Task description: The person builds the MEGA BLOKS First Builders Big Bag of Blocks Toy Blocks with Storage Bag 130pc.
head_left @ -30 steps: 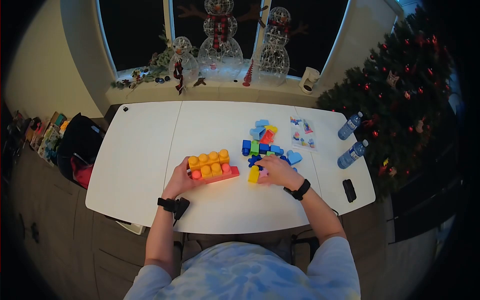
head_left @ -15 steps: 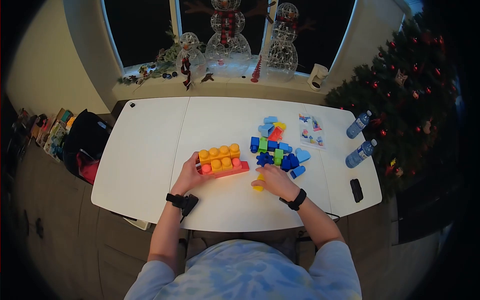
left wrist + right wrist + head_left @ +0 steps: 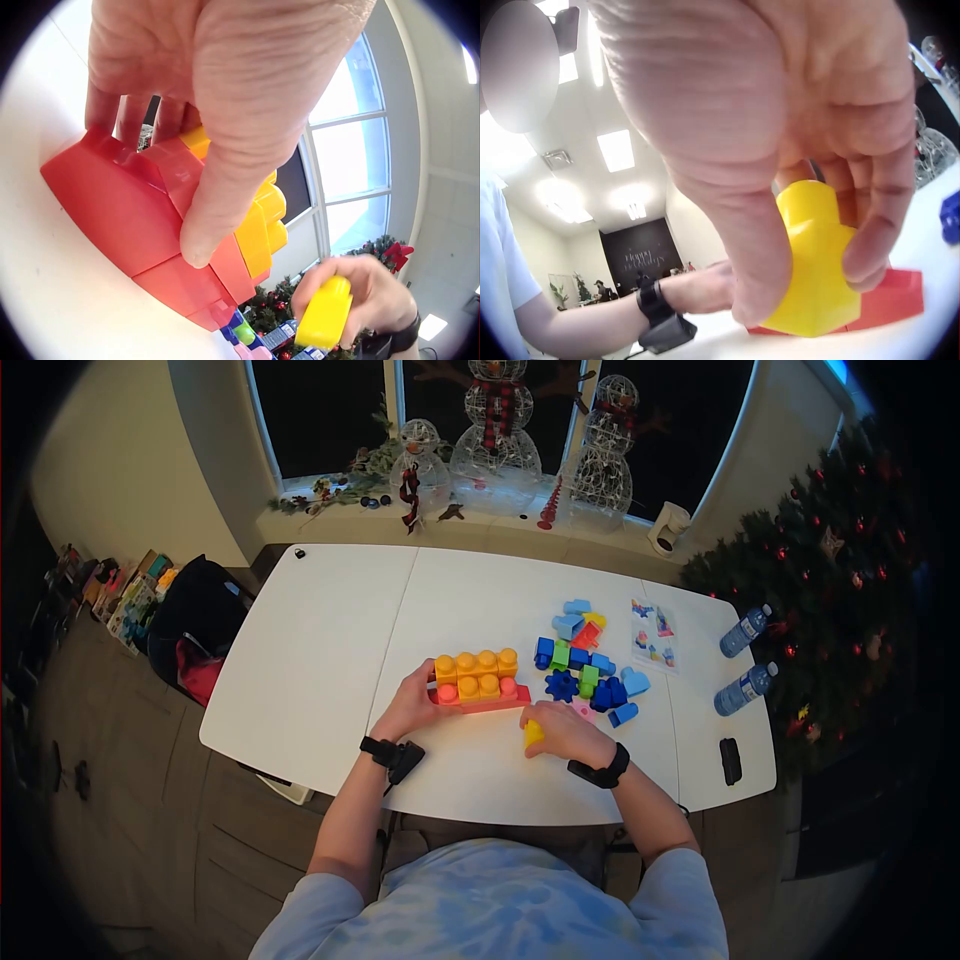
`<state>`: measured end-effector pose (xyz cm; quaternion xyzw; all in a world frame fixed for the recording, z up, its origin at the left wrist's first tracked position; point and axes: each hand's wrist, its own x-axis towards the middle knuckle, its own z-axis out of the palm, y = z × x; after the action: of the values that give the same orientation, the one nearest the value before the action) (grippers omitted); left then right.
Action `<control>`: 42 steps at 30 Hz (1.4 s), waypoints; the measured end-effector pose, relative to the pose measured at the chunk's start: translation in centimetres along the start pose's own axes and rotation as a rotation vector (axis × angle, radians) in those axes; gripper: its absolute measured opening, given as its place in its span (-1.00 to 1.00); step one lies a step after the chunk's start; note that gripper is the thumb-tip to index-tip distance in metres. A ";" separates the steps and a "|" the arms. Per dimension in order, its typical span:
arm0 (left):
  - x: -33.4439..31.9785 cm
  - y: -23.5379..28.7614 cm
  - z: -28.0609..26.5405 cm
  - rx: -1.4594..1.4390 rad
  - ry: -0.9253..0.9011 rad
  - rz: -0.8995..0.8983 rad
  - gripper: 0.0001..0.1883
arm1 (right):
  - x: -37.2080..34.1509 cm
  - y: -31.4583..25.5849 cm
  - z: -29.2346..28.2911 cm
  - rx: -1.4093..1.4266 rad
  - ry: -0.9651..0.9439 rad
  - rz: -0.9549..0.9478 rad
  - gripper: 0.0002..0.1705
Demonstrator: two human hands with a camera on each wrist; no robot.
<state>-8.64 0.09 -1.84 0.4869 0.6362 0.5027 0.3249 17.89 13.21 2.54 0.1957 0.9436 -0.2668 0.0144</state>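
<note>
A structure of red blocks [image 3: 490, 704] with orange-yellow blocks [image 3: 487, 659] on top stands on the white table [image 3: 310, 650]. My left hand [image 3: 407, 705] grips its left end; in the left wrist view the thumb of that hand [image 3: 225, 112] presses on the red side. Between thumb and fingers my right hand [image 3: 568, 733] pinches a yellow block [image 3: 534, 733], just right of the structure and nearer my body. The right wrist view shows this yellow block [image 3: 817, 277] upright, its single stud toward the palm [image 3: 780, 97].
Loose blue blocks [image 3: 562, 685], green blocks [image 3: 588, 680] and a pink piece [image 3: 583, 709] lie beyond my right hand. Behind them are light blue, yellow and red pieces. A picture sheet [image 3: 655, 635], two bottles [image 3: 746, 690] and a black case [image 3: 731, 761] are at the right.
My right hand has drawn the yellow block away from the loose pieces, toward my body, and lifted it. The pink piece is uncovered. My left hand stays on the structure; the head view has shifted.
</note>
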 end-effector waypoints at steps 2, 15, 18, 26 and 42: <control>0.0 0.4 0.0 0.009 -0.001 0.013 -0.31 | 1.0 -2.3 -2.6 -0.007 0.031 -0.033 -0.41; -0.2 0.7 -0.2 0.027 -0.034 -0.020 -0.26 | 13.2 -7.2 -3.7 0.026 0.298 -0.339 -0.58; -0.2 0.7 -0.2 0.036 -0.036 -0.028 -0.26 | 13.4 -7.3 -3.8 0.040 0.263 -0.307 -0.59; -0.2 0.2 -0.3 0.067 -0.037 -0.025 -0.27 | 13.6 -7.7 -4.1 0.068 0.148 -0.249 -0.58; -0.1 -0.6 -0.2 0.040 -0.033 0.008 -0.23 | 13.2 -4.1 -4.4 0.098 0.380 -0.371 -0.50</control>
<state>-9.00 -0.06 -2.34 0.5042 0.6387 0.4830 0.3232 4.57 17.07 6.63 0.0666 0.9350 -0.2689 -0.2215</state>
